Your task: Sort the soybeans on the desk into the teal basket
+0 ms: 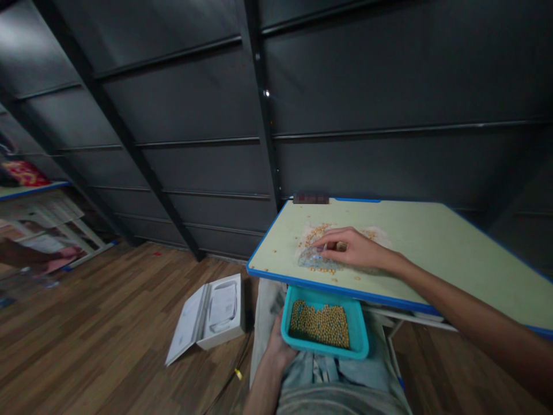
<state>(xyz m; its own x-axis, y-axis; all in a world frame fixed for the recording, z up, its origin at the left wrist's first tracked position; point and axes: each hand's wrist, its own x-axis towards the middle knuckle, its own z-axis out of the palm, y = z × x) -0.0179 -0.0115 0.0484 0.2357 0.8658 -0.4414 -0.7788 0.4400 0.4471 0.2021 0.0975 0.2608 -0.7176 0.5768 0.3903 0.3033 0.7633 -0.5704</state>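
Observation:
My left hand [279, 344] grips the left side of a teal plastic basket [360, 328] on my lap, with its fingers partly hidden behind the rim. Inside the basket lies a layer of small round tan beans [322, 324], like soybeans. On the table, my right hand [352, 246] has its fingers bent down and its thumb and forefinger pinched at a crumpled clear plastic bag [311, 257]. Yellowish beans [316, 231] lie scattered around and under the bag. Some of the bag is hidden beneath my palm.
The pale green table [449, 248] has a blue edge and stands against a dark panelled wall [207, 98]. An open white box [222, 308] sits on the wooden floor to the left, near a cable. Farther left, another person's foot [69, 252] shows beside a second table.

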